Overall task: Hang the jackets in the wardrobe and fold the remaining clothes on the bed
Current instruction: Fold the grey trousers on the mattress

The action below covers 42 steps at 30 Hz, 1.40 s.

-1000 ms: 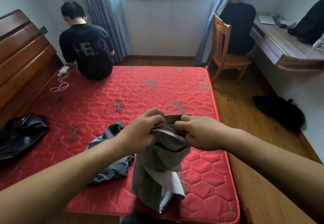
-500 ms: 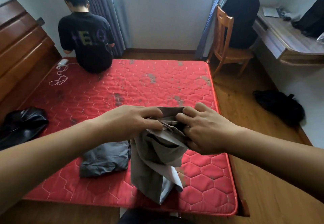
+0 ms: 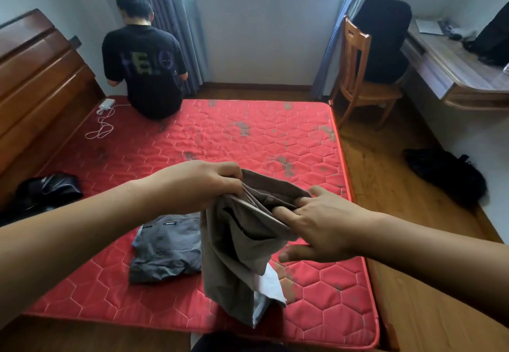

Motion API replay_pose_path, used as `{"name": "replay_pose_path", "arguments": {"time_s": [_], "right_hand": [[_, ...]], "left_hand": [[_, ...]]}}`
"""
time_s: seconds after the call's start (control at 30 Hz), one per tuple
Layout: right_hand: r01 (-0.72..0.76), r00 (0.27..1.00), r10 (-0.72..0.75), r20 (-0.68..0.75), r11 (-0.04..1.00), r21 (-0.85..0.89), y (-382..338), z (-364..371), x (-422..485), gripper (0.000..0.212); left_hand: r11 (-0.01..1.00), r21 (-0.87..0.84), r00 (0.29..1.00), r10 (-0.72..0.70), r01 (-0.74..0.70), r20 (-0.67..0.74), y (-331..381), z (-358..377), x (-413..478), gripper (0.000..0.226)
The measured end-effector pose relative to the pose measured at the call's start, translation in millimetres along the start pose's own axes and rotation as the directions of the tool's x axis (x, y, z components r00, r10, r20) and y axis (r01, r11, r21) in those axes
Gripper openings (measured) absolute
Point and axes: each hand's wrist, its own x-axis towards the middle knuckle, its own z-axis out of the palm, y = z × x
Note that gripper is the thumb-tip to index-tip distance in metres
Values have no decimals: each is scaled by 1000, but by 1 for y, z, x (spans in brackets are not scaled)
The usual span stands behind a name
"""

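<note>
Grey-brown garment (image 3: 237,255) hung above the near edge of the red mattress (image 3: 248,136), beside a folded dark garment (image 3: 168,247). Left hand (image 3: 203,183) gripped its top edge, bearing the weight. Right hand (image 3: 325,227), fingers straight, lay in the folds (probably seeking the opposite corner).

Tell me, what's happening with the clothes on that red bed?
A person is sorting clothes to fold. Their left hand grips a grey-brown garment held up over the red mattress, and the right hand has straight fingers tucked into its top edge. A dark grey garment already lies folded on the mattress beside it. A shiny black garment lies further left.
</note>
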Motion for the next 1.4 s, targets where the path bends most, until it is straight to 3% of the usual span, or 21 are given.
{"name": "replay_pose_path", "arguments": {"time_s": [0.07,0.17,0.4,0.5,0.57,0.73,0.83,0.9,0.97,1.07,1.17,1.27,1.4], "right_hand": [[-10,999,10,-39,1000,5,10,-5,-4,65],[-2,981,10,-194,999,44,23,-15,-10,39],[1,939,38,-342,994,113,24,-40,-22,25],[-34,883,105,-457,986,162,18,-63,-26,14],[-54,855,136,-500,983,175,17,-82,-33,16],[-90,791,281,-543,932,352,20,-139,-56,49],[-47,721,361,-592,878,477,22,-163,-65,44],[-6,704,389,-594,840,543,22,-168,-68,38],[-21,698,416,-582,825,564,21,-166,-67,38],[-166,699,317,-641,944,286,20,-158,-63,41],[-207,724,235,-649,971,121,26,-153,-61,33],[-170,773,211,-598,978,125,26,-155,-59,29],[-116,830,211,-517,971,211,23,-161,-59,27]], "left_hand": [[999,9,999,-32,32,0,-9,-2,-4,48],[999,-4,998,-52,52,-33,-15,-2,-9,41],[998,25,997,-57,58,-48,-15,-15,-20,19],[998,-45,991,-41,35,-129,-9,-35,-19,36],[997,-73,983,-35,23,-181,-6,-55,-17,44],[984,-174,946,-82,28,-313,0,-114,-17,29],[971,-237,939,-99,19,-328,3,-138,-19,10],[968,-250,930,-93,1,-356,4,-144,-20,24],[960,-280,921,-109,0,-373,3,-144,-21,16],[945,-327,893,-158,13,-421,2,-140,-22,11],[950,-310,879,-162,16,-449,5,-140,-23,13],[978,-209,878,-108,9,-467,7,-145,-24,20],[978,-209,873,-119,20,-474,4,-150,-25,23]]}}
